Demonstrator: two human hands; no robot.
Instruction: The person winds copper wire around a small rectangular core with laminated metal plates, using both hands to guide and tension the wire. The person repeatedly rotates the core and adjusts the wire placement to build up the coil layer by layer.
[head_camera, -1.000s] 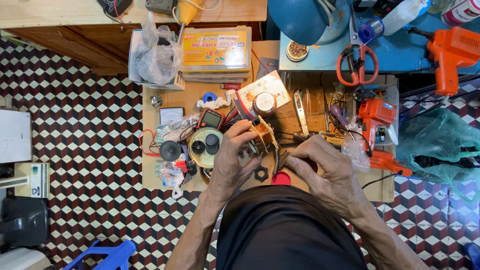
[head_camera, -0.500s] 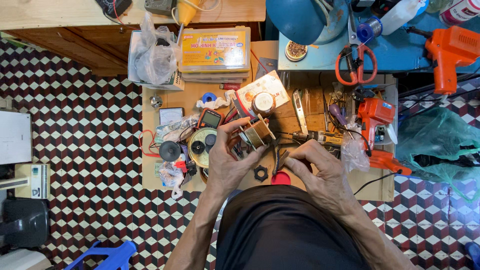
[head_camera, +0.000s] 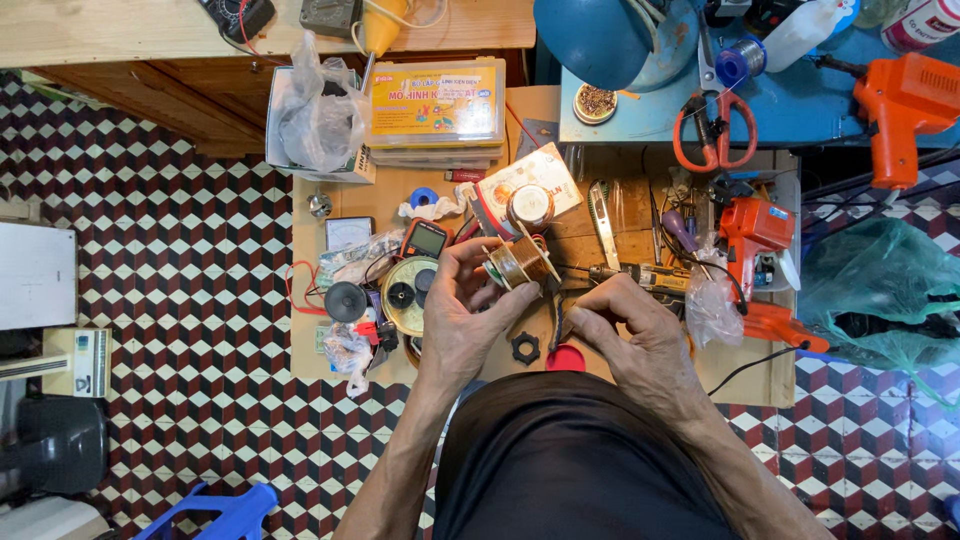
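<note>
- A copper coil (head_camera: 522, 262) is gripped in the left hand (head_camera: 462, 315) just above the centre of the frame, fingers curled round its left side.
- The right hand (head_camera: 628, 335) is held just right of the coil, fingers pinched together; what is pinched is too small to tell.
- Both hands are raised over the wooden counter (head_camera: 750, 375), close together but not touching.
- A black toothed ring (head_camera: 525, 348) and a red cap (head_camera: 566, 358) are seen lying between the wrists.
- A round meter (head_camera: 408, 294) is placed just left of the left hand, a black knob (head_camera: 345, 300) further left.
- Orange scissors (head_camera: 714, 132) are laid at upper right on a blue surface.
- An orange tool (head_camera: 752, 235) is set right of the hands.
- A stack of yellow boxes (head_camera: 436, 105) is found at upper centre.
</note>
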